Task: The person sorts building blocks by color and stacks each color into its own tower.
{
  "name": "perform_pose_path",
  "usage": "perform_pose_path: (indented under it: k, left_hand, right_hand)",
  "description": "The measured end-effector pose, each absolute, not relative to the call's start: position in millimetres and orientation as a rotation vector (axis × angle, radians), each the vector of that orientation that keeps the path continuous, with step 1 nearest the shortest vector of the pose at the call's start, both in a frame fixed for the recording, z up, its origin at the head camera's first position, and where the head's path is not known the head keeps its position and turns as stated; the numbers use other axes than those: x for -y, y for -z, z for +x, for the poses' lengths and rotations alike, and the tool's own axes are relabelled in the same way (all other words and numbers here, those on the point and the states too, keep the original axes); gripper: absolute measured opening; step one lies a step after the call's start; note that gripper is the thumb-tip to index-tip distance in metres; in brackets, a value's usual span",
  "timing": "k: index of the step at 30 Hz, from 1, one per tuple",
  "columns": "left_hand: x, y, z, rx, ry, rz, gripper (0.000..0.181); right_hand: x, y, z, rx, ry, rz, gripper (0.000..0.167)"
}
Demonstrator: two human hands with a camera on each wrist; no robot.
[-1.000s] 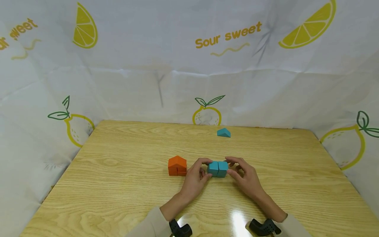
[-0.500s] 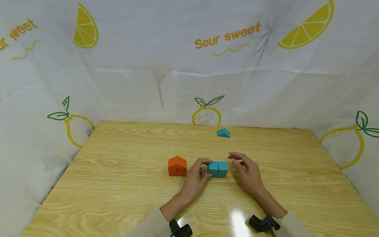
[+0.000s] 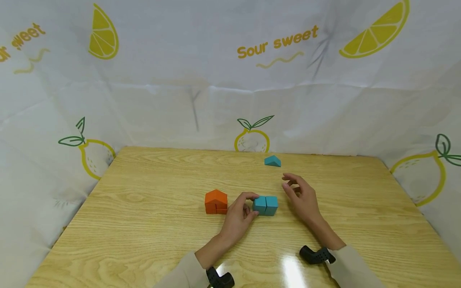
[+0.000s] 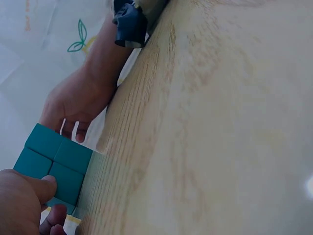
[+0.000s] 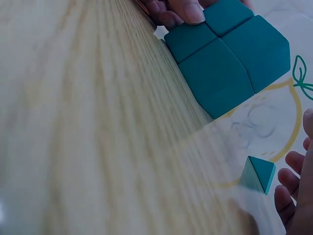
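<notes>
Several blue-green blocks (image 3: 271,205) stand together as a small box shape on the table, two across and two high. With thumb in front and index finger behind, my left hand (image 3: 235,220) grips their left side; its thumb also presses on the blocks (image 4: 68,181) in the left wrist view. My right hand (image 3: 304,202) is off to the right and behind them, fingers loosely bent, touching nothing. Farther back lies a blue triangular block (image 3: 273,161), beyond the right fingertips. In the right wrist view this triangular block (image 5: 263,172) appears beside the right hand's fingers.
Left of my left hand stands an orange house shape (image 3: 216,197) of small blocks with a peaked top. The wooden table (image 3: 151,192) ends at a white curtain (image 3: 162,112) printed with lemons.
My right hand has left the right side of the blue-green blocks and moved away, back toward the triangular block. The left hand keeps its grip, and the blocks have not moved.
</notes>
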State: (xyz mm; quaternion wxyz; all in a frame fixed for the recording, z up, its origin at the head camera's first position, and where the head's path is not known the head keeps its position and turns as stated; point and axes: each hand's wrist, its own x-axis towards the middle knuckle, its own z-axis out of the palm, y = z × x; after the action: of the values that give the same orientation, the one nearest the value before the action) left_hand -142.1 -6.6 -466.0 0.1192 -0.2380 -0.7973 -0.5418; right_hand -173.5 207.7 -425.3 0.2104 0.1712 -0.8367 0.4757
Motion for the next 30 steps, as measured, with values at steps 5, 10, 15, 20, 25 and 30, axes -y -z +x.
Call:
perform_pose_path:
  k: [5, 10, 15, 20, 25, 30]
  left_hand:
    - [5.9, 465.4, -142.6, 2.321, 1.593, -0.698, 0.045]
    - [5.9, 464.7, -142.9, 2.326, 1.593, -0.699, 0.045]
    - [6.1, 464.1, -143.4, 2.332, 1.588, -0.693, 0.046]
    - [6.2, 464.1, -142.9, 2.339, 1.593, -0.695, 0.045]
    - [6.4, 464.3, -142.2, 2.333, 1.596, -0.701, 0.045]
    - [6.2, 464.4, -141.9, 2.336, 1.592, -0.698, 0.045]
  right_hand:
    - [-214.0, 436.9, -187.1, 2.345, -1.301, 0.497, 0.035]
    - [-221.6, 455.2, -206.5, 2.385, -1.309, 0.454, 0.039]
    - [-222.4, 457.8, -215.6, 2.431, -1.328, 0.415, 0.042]
    - [-221.6, 458.3, -225.2, 2.456, -1.297, 0.418, 0.044]
    - [-220.1, 458.8, -235.5, 2.475, -1.252, 0.429, 0.046]
    - [-219.8, 459.9, -245.0, 2.491, -1.256, 0.414, 0.047]
